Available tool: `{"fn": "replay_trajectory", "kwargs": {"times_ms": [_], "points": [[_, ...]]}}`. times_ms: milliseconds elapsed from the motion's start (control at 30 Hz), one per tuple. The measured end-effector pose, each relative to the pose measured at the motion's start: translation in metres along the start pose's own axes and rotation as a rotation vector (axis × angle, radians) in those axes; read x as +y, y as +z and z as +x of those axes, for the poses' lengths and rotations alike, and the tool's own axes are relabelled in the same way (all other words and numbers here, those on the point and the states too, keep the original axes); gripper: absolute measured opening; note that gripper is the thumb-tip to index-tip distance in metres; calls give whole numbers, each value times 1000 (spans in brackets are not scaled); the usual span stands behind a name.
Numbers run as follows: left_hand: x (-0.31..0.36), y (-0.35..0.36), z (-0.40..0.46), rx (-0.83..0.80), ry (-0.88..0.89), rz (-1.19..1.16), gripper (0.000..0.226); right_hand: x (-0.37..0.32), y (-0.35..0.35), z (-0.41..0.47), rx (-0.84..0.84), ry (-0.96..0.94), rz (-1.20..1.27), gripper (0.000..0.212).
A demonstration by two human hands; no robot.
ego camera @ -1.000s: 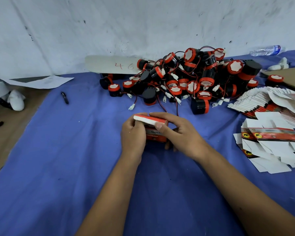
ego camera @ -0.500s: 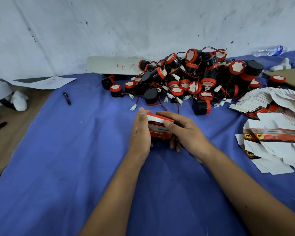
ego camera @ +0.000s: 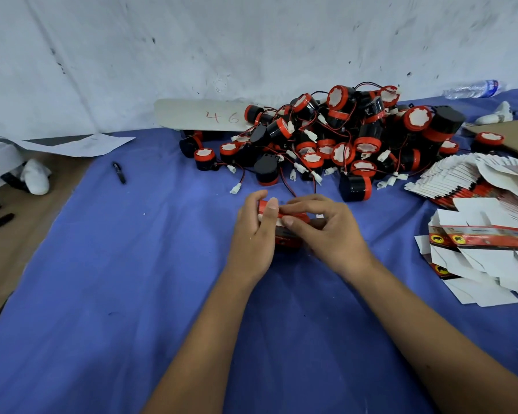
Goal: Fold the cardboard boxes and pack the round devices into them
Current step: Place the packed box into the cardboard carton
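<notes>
On my feed, a pen [ego camera: 119, 173] lies at ten o'clock on the blue bench [ego camera: 102, 294], well apart from the hands. At centre, my left hand [ego camera: 253, 234] curls its grip round the left end of a small red box [ego camera: 284, 234], thumb over the top edge. My right hand [ego camera: 326, 231] holds the box's other end, fingers bent over its top. At twelve o'clock, just beyond the box, sits a pile of round black-and-red devices [ego camera: 341, 135] with loose wires. At three o'clock, flat unfolded boxes [ego camera: 479, 246] lie fanned and stacked near the right hand.
</notes>
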State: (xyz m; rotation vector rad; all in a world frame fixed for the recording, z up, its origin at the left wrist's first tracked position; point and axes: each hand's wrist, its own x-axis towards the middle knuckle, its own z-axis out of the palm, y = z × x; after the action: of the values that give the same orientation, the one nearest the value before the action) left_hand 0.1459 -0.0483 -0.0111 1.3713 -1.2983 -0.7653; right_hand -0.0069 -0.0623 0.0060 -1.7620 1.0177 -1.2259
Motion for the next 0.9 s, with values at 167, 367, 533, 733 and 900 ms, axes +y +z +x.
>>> {"fn": "replay_trajectory", "kwargs": {"times_ms": [167,367,533,733,900], "points": [[3,-5,-4,-76,179,125,39,4,-6,2,46,42,134,13],[-1,-14,0,-63,342,350,38,6,-6,2,77,98,169,9],[4,-11,-6,-161,260,216,44,7,-7,3,86,81,216,9],[9,-2,-10,-121,187,90,45,8,-5,4,104,58,209,8],[13,1,-13,-132,72,-37,33,10,-7,6,74,58,247,10]]}}
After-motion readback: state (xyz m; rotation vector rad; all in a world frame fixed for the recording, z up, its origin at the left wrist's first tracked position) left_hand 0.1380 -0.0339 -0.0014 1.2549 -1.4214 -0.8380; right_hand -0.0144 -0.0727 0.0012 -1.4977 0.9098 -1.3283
